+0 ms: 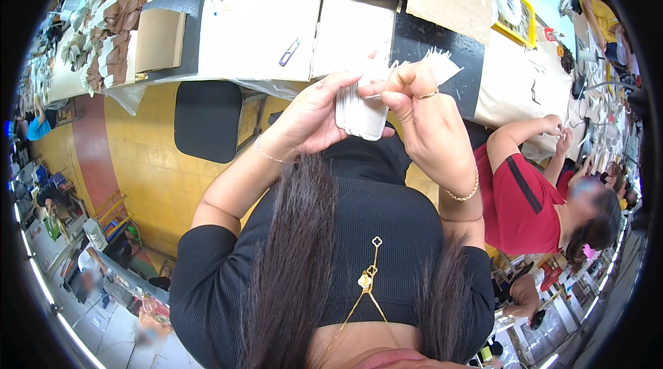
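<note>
A stack of thin white pieces with rounded corners is held in front of my chest, over the table's near edge. My left hand is closed around its left side, thumb along the top and fingers underneath. From the right, my right hand reaches over the stack with thumb and forefinger pinched close to its upper edge. Whatever sits in that pinch is too small to make out. Just beyond my right hand, a fanned bunch of white pieces shows against a black board.
On the table lie a small cutter and a brown cardboard piece. Brown and white strips are heaped at left. A yellow tray stands at right. A black stool is at my left; a co-worker in red sits at my right.
</note>
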{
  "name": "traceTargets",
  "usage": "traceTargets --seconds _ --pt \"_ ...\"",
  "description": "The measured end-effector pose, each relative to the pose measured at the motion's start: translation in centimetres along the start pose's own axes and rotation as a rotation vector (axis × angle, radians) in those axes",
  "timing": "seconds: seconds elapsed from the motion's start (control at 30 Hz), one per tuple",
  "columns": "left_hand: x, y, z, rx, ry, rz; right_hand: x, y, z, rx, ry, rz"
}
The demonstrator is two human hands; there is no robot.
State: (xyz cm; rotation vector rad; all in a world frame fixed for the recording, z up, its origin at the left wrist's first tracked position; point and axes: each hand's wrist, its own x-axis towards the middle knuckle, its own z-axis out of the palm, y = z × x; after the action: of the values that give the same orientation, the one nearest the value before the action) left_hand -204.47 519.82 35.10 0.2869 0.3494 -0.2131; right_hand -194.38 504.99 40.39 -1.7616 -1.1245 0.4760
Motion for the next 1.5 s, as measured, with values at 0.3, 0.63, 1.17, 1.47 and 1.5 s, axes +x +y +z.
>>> traceTargets --seconds 0.3,0.63,1.17,1.47,1.5 --pt "0.3 0.1 -0.7 0.111 -0.027 0.039 -0.6 0.3 -2.0 0.709 -0.303 0.215" --pt "-0.9 0.8 0.7 0.102 -0.217 -0.073 -0.1 0.2 -2.2 0.533 -0.085 0.163" --pt "-1.1 0.6 0.0 0.186 -0.191 -0.166 1.7 -0.2 -2.0 0.145 -0.319 0.009" --pt "-1.2 0.7 0.7 0.159 -0.177 -0.129 2.4 -0.1 -1.5 -0.007 -0.282 -0.113" --pt "-1.2 0.7 0.7 0.147 -0.185 -0.116 2.4 -0.1 -1.5 -0.021 -0.281 -0.117"
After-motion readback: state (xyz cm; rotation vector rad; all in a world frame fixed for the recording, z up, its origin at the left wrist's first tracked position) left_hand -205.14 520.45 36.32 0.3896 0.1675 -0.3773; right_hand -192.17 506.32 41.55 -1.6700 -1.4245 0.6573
